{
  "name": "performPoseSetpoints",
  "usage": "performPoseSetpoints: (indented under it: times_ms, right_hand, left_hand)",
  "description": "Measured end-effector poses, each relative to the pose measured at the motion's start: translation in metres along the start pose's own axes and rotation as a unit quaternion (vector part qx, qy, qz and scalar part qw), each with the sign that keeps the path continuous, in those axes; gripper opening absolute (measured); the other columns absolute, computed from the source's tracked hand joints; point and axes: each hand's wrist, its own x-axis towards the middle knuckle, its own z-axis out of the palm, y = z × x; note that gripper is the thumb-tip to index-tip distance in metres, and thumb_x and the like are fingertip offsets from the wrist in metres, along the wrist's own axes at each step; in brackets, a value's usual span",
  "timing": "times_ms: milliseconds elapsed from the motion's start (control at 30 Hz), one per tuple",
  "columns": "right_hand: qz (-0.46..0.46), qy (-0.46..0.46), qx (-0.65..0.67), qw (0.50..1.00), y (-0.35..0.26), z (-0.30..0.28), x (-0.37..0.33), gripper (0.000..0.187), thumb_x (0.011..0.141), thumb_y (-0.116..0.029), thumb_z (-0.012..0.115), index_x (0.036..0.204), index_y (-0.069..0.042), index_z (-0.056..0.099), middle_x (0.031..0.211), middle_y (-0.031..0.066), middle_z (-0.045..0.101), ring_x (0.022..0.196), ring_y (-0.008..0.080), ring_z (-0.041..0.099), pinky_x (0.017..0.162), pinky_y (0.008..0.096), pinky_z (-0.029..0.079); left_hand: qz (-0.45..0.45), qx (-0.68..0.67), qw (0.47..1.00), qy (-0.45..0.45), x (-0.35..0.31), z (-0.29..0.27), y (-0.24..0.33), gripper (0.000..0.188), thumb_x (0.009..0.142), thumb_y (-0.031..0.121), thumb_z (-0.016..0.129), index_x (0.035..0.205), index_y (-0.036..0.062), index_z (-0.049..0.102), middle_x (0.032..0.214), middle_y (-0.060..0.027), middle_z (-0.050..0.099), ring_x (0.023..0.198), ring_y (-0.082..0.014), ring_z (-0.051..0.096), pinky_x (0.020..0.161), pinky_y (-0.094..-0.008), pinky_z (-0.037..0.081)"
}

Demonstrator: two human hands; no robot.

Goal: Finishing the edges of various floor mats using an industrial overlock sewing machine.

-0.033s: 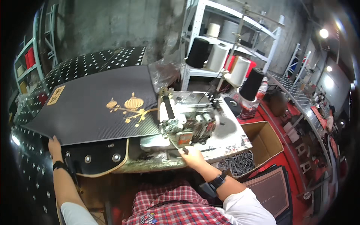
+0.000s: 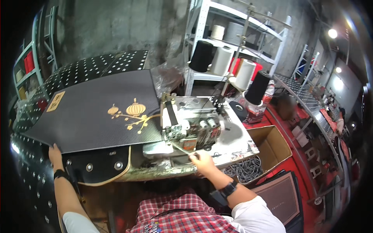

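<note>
A dark grey floor mat (image 2: 89,112) with a gold pumpkin-and-branch pattern lies flat, its right edge against an overlock sewing machine (image 2: 192,122). My left hand (image 2: 55,156) grips the mat's near left corner, part of its fingers hidden. In front of the machine, my right hand (image 2: 203,162) is closed on the end of a thin pale strip (image 2: 180,148). That strip runs from beside the machine's needle area to my fingers. Whether it is a cord or a trimmed edge I cannot tell.
Thread cones (image 2: 222,60) stand behind the machine, before a white metal shelf (image 2: 199,39). A cardboard box (image 2: 278,145) with dark trimmings (image 2: 248,171) is at the right. Below it leans a brown-and-black mat (image 2: 278,200). A studded black table (image 2: 105,62) extends behind the grey mat.
My right hand has drawn slightly right, away from the machine, and more of the pale strip shows. My left hand stays at the mat's corner. The whole view has shifted a little.
</note>
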Motion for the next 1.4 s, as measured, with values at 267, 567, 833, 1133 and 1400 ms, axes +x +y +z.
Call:
performPoseSetpoints:
  times_ms: [267, 567, 833, 1133, 1400]
  right_hand:
    - [-0.081, 0.448, -0.268, 0.849, 0.073, -0.252, 0.01, 0.018, 0.078, -0.006, 0.05, 0.094, -0.006, 0.056, 0.104, 0.0203, 0.05, 0.091, 0.0319, 0.053, 0.077, 0.0354, 0.041]
    - [0.163, 0.28, -0.109, 0.94, 0.142, -0.239, 0.003, 0.021, 0.079, -0.021, 0.051, 0.082, -0.002, 0.056, 0.071, 0.0132, 0.058, 0.065, 0.0246, 0.055, 0.061, 0.0344, 0.043]
    - [0.161, -0.079, 0.068, 0.981, 0.022, -0.063, -0.031, 0.019, 0.081, -0.014, 0.051, 0.098, -0.007, 0.056, 0.074, 0.0017, 0.058, 0.052, 0.0056, 0.046, 0.049, 0.0208, 0.041]
    - [0.059, -0.265, 0.254, 0.928, -0.088, 0.027, -0.009, 0.038, 0.087, -0.025, 0.042, 0.123, -0.012, 0.039, 0.104, 0.0041, 0.055, 0.052, 0.0054, 0.047, 0.048, 0.0188, 0.041]
    - [0.161, -0.205, 0.444, 0.858, -0.087, 0.065, 0.005, 0.031, 0.081, -0.016, 0.046, 0.11, -0.006, 0.051, 0.086, 0.0059, 0.053, 0.068, 0.0122, 0.05, 0.057, 0.0246, 0.044]
  left_hand:
    - [-0.027, -0.046, 0.999, 0.005, 0.002, -0.002, 0.002, 0.044, 0.085, 0.031, 0.037, 0.104, -0.0064, 0.048, 0.101, -0.0234, 0.053, 0.095, -0.0383, 0.048, 0.08, -0.0391, 0.037]
    - [-0.056, -0.123, 0.989, 0.053, -0.017, -0.02, 0.016, 0.045, 0.083, 0.035, 0.041, 0.097, -0.0065, 0.051, 0.091, -0.0225, 0.057, 0.089, -0.037, 0.052, 0.076, -0.0394, 0.039]
    - [-0.048, 0.037, 0.978, 0.199, -0.086, -0.12, 0.033, 0.04, 0.079, 0.032, 0.048, 0.093, -0.0058, 0.056, 0.117, -0.0223, 0.043, 0.109, -0.0362, 0.037, 0.091, -0.041, 0.028]
    - [0.262, -0.123, 0.88, 0.376, -0.196, -0.281, 0.052, 0.033, 0.081, 0.01, 0.047, 0.104, -0.014, 0.044, 0.127, -0.0229, 0.03, 0.117, -0.0311, 0.028, 0.095, -0.0385, 0.022]
    - [0.388, -0.371, 0.799, 0.27, -0.265, -0.339, 0.096, 0.037, 0.08, 0.012, 0.039, 0.11, -0.0093, 0.04, 0.11, -0.0186, 0.046, 0.096, -0.0218, 0.048, 0.078, -0.0292, 0.042]
